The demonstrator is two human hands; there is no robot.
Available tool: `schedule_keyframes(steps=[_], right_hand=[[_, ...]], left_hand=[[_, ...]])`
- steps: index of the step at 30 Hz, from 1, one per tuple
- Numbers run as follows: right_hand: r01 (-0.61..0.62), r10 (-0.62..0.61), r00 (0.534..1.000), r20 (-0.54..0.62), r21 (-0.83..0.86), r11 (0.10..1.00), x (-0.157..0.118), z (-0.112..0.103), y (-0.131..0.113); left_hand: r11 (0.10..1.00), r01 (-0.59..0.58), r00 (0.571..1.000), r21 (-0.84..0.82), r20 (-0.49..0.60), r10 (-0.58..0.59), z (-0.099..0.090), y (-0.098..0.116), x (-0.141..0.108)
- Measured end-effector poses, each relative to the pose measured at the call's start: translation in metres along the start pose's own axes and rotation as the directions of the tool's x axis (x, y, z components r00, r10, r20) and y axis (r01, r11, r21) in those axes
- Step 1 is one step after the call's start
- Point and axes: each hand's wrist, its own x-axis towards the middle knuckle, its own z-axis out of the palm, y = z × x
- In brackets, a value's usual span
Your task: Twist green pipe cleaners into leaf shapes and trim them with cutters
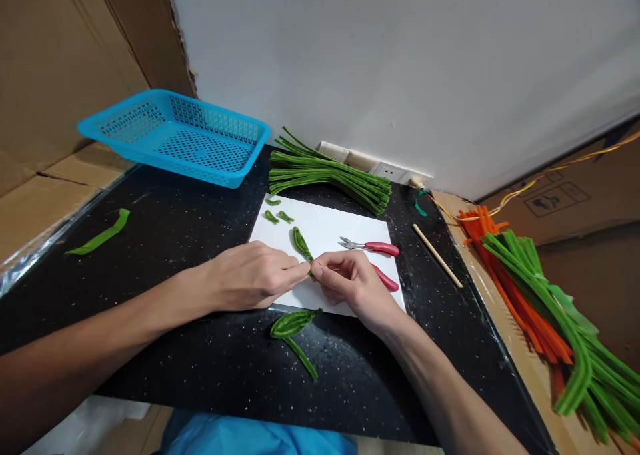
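Note:
Above the white sheet [340,225], my left hand [260,271] and my right hand [350,281] meet fingertip to fingertip. Both pinch the lower end of a green pipe cleaner leaf [301,243], whose looped tip points up and away. Just right of my right hand lie red-handled cutting pliers [381,248], jaws pointing left, one handle partly hidden. A larger pipe cleaner leaf with a stem [295,323] rests on the black tabletop nearer to me. Several small green loops [271,217] sit at the sheet's upper left.
A blue plastic basket [200,148] stands at the back left. Behind the sheet lies a bundle of green pipe cleaners [330,178] near a power strip [387,170]. To the right are a wooden stick [437,255] and orange pipe cleaners [520,295]. A green strip [103,233] lies far left.

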Motion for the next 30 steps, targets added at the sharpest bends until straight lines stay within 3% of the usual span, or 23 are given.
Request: schedule_keyframes(steps=[3,6,9,13,16,20,23,30], right_hand=[[0.069,-0.07,0.996,-0.046,-0.022,0.997,0.0,0.001,0.0],[0.229,-0.265,0.958,-0.107,-0.268,0.936,-0.002,0.002,0.001],[0.41,-0.496,0.868,-0.017,-0.539,0.736,-0.005,0.001,0.001],[0.558,-0.662,0.73,0.17,-0.707,0.434,-0.006,-0.004,0.002],[0.547,-0.699,0.671,0.248,-0.802,0.24,-0.006,-0.007,0.001],[0.5,-0.722,0.603,0.338,-0.866,0.012,-0.007,-0.009,0.0],[0.505,-0.716,0.601,0.354,-0.863,-0.004,-0.007,-0.01,-0.002],[0.526,-0.69,0.654,0.308,-0.841,0.123,-0.009,-0.01,0.0]], left_hand=[[0.958,0.123,0.99,-0.26,-0.038,-0.138,0.003,0.002,0.005],[0.766,0.242,0.96,-0.596,0.034,-0.277,0.004,0.0,0.009],[0.51,0.315,0.937,-0.801,0.177,-0.3,0.004,-0.003,0.009],[0.29,0.395,0.907,-0.872,0.319,-0.276,0.002,-0.006,0.008],[0.197,0.416,0.895,-0.888,0.362,-0.259,0.002,-0.007,0.008],[0.194,0.431,0.892,-0.881,0.384,-0.237,0.004,-0.01,0.009],[0.217,0.432,0.895,-0.875,0.387,-0.223,0.005,-0.013,0.009],[0.228,0.432,0.895,-0.873,0.383,-0.23,0.003,-0.013,0.009]])
